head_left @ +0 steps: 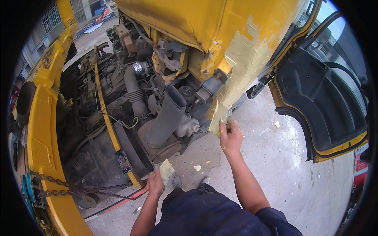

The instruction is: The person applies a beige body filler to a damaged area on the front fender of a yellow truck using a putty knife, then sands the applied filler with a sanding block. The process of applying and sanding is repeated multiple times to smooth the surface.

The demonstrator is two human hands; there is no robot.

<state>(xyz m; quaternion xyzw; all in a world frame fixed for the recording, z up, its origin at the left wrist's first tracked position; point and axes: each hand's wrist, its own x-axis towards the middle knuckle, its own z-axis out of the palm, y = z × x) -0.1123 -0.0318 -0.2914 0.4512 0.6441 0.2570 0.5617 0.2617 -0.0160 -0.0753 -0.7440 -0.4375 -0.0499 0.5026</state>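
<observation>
My right hand (231, 135) is closed on the lower end of a thin, flat, cream-coloured spreader (217, 120), thumb toward me. The spreader lies against the bottom edge of the tilted yellow cab (169, 15). Above it, a long band of cream body filler (245, 55) runs up the cab's corner, ragged at its edges. Low and nearer to me, my left hand (155, 183) pinches a small flat plate (166, 172) smeared with pale filler, away from the cab.
An open door (321, 102) hangs at the right. Left of the cab are the exposed engine (114, 74), a wide black duct (168, 114) and a yellow bar (103, 102) bearing a phone (123, 161). Chains (78, 189) cross the yellow frame (41, 145). Filler scraps (197, 168) dot the concrete.
</observation>
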